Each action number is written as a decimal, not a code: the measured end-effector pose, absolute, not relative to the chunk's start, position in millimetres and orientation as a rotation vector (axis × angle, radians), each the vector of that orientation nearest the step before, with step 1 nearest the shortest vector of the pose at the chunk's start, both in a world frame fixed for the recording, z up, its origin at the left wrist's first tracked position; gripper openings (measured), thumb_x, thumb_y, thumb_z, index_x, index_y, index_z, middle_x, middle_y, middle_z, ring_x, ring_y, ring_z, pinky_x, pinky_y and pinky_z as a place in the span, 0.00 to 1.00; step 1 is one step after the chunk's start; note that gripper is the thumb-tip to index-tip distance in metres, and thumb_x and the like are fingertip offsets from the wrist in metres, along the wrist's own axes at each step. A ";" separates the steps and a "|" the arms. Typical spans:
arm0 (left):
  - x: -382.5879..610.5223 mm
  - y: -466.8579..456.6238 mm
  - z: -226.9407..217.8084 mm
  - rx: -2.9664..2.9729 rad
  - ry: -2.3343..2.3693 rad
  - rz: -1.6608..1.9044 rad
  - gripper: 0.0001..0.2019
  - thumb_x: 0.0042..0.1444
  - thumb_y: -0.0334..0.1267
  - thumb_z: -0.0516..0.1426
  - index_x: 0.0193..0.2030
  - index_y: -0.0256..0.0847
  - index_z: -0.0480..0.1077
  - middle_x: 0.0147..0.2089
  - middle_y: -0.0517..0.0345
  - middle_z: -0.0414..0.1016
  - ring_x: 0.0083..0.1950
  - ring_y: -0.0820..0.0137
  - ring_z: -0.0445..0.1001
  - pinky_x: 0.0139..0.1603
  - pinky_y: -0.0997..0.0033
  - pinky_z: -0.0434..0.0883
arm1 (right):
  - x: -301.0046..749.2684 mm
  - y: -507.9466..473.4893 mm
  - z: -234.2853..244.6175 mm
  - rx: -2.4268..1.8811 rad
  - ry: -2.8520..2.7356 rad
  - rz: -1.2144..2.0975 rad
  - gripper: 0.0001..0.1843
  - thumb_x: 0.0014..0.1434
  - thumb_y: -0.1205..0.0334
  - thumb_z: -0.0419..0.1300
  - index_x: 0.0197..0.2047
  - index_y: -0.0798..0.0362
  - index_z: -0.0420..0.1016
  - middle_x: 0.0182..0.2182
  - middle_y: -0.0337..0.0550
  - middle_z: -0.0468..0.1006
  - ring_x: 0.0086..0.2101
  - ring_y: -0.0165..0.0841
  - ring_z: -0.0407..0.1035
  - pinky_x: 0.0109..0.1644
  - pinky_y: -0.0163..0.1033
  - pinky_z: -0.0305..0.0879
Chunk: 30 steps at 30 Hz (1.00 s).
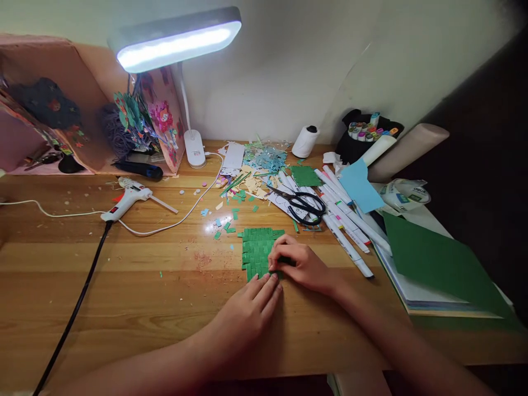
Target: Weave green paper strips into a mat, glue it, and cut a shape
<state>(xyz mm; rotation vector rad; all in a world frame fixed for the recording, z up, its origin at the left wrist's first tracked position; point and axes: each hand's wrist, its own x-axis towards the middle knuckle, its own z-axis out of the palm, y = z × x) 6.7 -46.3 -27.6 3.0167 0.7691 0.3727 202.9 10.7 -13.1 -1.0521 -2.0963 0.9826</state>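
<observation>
A small mat woven from green paper strips (256, 248) lies on the wooden desk (124, 286) in front of me. My left hand (247, 311) lies flat with its fingers stretched out, the fingertips pressing on the mat's near edge. My right hand (303, 264) rests on the mat's right side, fingers curled and pinching at the strips there. What exactly sits between its fingertips is hidden.
Black scissors (303, 204) and several white markers (350, 225) lie to the right, beside a green paper sheet (437, 264) on a paper stack. A white glue gun (127, 198) with its cable lies at left. A lit desk lamp (177, 41), paper scraps (256, 176) and a thread spool (305, 141) stand behind.
</observation>
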 end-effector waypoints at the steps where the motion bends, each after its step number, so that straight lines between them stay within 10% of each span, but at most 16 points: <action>1: 6.5 -46.4 -27.9 3.018 0.768 0.364 0.19 0.63 0.29 0.42 0.57 0.27 0.62 0.59 0.43 0.67 0.58 0.58 0.67 0.57 0.61 0.67 | 203.6 11.1 -12.7 -1.067 -2.075 0.956 0.05 0.56 0.70 0.60 0.29 0.52 0.74 0.30 0.42 0.72 0.36 0.33 0.68 0.40 0.38 0.67; 21: -0.7 -35.2 -1.1 2.412 0.955 0.541 0.14 0.62 0.31 0.47 0.54 0.38 0.61 0.53 0.50 0.70 0.50 0.68 0.71 0.48 0.66 0.72 | 316.4 49.3 8.0 -1.350 -1.124 0.168 0.08 0.53 0.56 0.63 0.32 0.52 0.76 0.30 0.42 0.77 0.33 0.36 0.72 0.42 0.46 0.66; 30: -2.2 -30.2 -8.5 2.353 1.016 0.628 0.07 0.61 0.30 0.48 0.42 0.40 0.67 0.41 0.55 0.71 0.40 0.69 0.70 0.40 0.69 0.70 | 260.6 21.0 21.3 -1.161 -2.142 0.834 0.09 0.48 0.55 0.68 0.34 0.47 0.79 0.33 0.41 0.73 0.37 0.35 0.67 0.43 0.41 0.64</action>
